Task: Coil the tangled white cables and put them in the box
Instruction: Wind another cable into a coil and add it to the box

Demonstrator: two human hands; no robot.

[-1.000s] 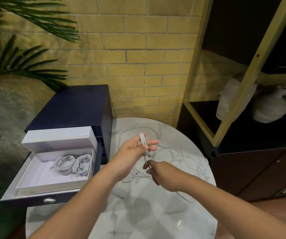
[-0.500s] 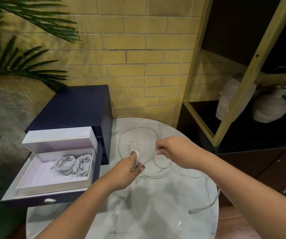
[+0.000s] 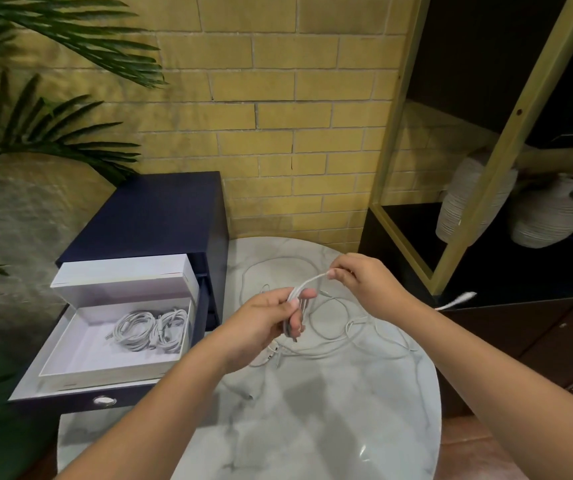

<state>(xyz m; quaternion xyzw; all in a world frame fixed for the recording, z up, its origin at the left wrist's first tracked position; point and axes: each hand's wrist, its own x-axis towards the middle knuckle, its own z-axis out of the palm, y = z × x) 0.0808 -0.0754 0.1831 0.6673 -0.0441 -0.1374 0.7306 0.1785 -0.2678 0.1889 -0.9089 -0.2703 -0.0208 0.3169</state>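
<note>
My left hand (image 3: 264,323) grips a small bundle of white cable loops (image 3: 293,295) above the round marble table (image 3: 312,427). My right hand (image 3: 364,282) pinches the same cable a little to the right and higher, so a short stretch runs between the hands. The cable's free plug end (image 3: 458,300) swings in the air past my right forearm. More tangled white cables (image 3: 344,337) lie loose on the table under my hands. The open white box (image 3: 81,362) sits in the pulled-out drawer on the left, with two coiled cables (image 3: 150,329) in it.
The dark blue drawer cabinet (image 3: 160,216) stands against the yellow brick wall. A black and gold shelf (image 3: 486,168) with two ribbed vases (image 3: 541,216) rises right of the table. Palm leaves (image 3: 36,126) hang over the left side.
My right hand has wound another turn onto the bundle: low near my left hand, then out right, now up beside it. The loose plug end has swung up off the table's right edge.
</note>
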